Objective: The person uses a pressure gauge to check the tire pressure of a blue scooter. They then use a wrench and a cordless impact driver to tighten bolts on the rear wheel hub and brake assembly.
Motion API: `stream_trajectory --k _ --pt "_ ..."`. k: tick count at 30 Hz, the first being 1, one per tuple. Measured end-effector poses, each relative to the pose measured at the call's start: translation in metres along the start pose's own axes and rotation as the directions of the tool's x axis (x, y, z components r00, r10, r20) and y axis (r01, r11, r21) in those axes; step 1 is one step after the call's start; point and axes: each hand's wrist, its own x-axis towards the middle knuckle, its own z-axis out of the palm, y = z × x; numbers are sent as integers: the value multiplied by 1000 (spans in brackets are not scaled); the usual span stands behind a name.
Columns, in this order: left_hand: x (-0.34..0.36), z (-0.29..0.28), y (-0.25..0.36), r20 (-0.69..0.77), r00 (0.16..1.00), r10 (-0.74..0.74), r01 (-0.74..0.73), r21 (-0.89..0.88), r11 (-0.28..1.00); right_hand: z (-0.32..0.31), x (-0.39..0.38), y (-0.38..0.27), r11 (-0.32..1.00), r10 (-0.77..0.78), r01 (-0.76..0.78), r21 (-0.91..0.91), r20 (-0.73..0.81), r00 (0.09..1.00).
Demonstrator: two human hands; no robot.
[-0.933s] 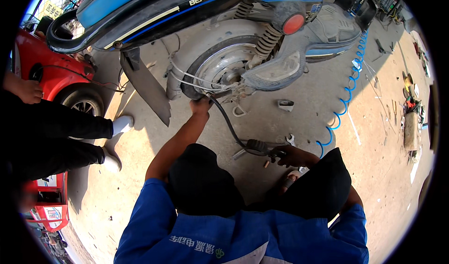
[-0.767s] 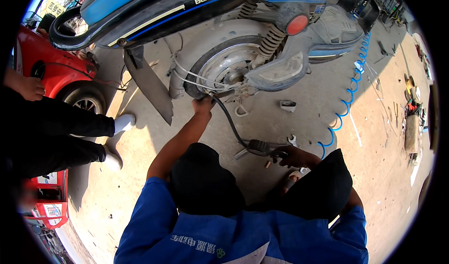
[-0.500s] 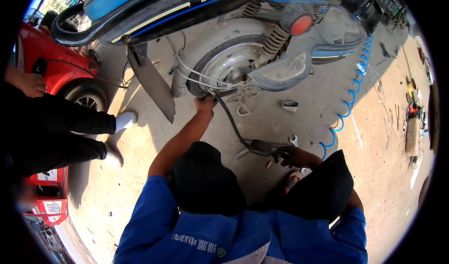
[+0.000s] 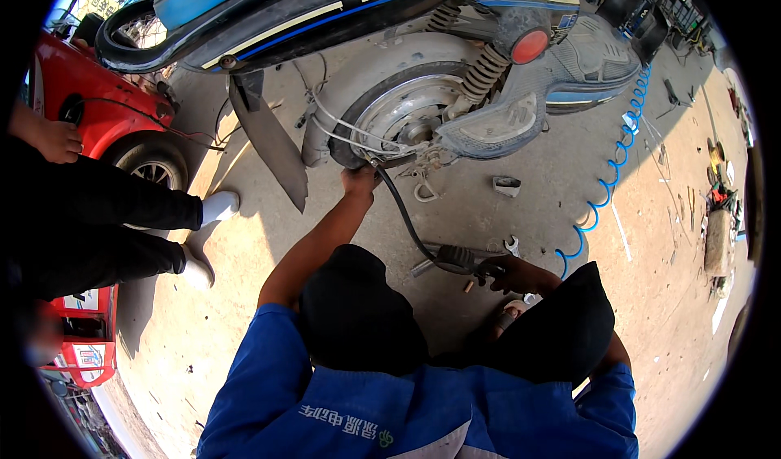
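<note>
Near one wheel [image 4: 389,121] sits left hand [image 4: 359,181], grip unclear; right hand [image 4: 510,276] clasps one inflator [image 4: 454,256].

The left hand [image 4: 359,185] had its fingertips hidden at the tyre [image 4: 345,153]; the far scooter [image 4: 301,19] and left-side bystander [image 4: 134,207] were cut off by the view's edge.

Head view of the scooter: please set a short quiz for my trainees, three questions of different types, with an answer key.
1. Multiple choice. What colour is the coiled hose? A) red B) blue C) yellow

2. True or false. The open-ended wrench lies nearer the right hand than the left hand.

3. Fill the blank. The black hose runs from the tyre inflator toward the ____ hand, at the rear wheel.

Key: 1. B, blue. 2. True. 3. Left.
</note>
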Motion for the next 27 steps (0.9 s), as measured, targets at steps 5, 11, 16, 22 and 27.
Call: stream_trajectory --k 5,11,16,22,27 --pt "-9 1 10 44 996 -77 74 65 995 0 3 6 1000 -24 24 9 2 1000" --pt "-28 -4 27 103 969 -226 201 210 957 0 3 7 999 -32 32 -14 1 999" --pt "-51 -16 44 274 904 -328 302 133 944 -3 9 18 995 -98 97 8 33 995" --pt "-80 -2 77 482 831 -279 338 -39 940 -4 9 16 991 -126 123 58 37 991" --pt "-75 3 73 450 858 -247 264 26 964 -6 -2 -7 994 -72 67 85 55 996"
